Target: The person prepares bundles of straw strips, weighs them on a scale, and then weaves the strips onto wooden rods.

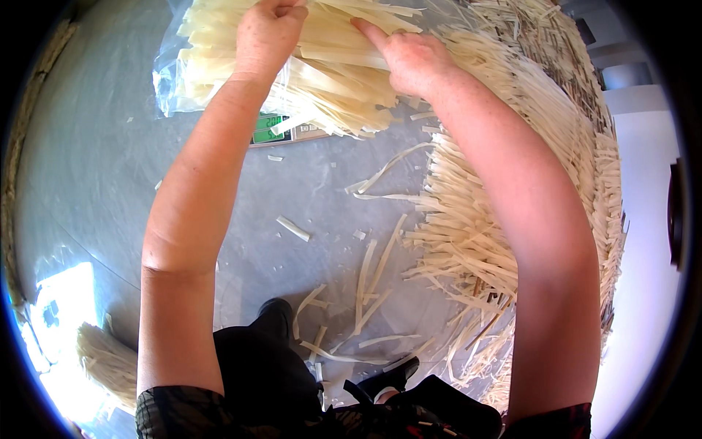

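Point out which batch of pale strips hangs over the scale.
The bundle at top centre: it overhangs the green-display scale. The large heap at right and small bunch at lower left lie clear of it.

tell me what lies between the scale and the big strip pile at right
Grey floor with loose pale strips lies between the scale and the pile, as the head view shows.

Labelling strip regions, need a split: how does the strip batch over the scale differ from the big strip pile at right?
Size: the batch is smaller; the pile spreads much farther.
Setting: the batch has clear plastic at its left and partly covers a scale; the pile's near side shows neither.
Colour: the batch is pale yellow; the pile includes brownish pieces.
Shared: long, flat strips.
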Demonstrator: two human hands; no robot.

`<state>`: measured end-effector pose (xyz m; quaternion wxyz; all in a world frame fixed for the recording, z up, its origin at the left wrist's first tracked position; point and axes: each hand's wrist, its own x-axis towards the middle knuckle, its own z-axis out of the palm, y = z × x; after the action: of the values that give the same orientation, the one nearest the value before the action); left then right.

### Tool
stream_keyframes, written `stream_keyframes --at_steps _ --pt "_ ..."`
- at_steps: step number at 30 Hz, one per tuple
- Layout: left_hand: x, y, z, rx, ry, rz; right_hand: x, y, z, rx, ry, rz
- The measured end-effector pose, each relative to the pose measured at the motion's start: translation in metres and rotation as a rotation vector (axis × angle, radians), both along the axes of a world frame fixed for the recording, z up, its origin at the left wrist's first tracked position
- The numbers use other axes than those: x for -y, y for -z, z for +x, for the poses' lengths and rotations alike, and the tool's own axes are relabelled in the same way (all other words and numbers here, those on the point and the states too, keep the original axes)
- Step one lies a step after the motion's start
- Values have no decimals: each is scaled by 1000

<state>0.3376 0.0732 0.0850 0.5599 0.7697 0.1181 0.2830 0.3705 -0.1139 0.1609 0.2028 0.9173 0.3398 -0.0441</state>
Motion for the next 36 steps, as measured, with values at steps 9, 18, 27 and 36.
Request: stream_keyframes --at_steps 9,18,27,36 --pt "42 -11 -11 -119 -103 720 -31 40 19 185 -19 375" --pt "40 6 -14 -67 -71 642 67 29 5 23 227 204" --pt "43 0 -30 216 75 483 -2 1 -3 -114 283 223" --pt "56 185 -230 -297 765 806 226 225 -237 -525 704 394"
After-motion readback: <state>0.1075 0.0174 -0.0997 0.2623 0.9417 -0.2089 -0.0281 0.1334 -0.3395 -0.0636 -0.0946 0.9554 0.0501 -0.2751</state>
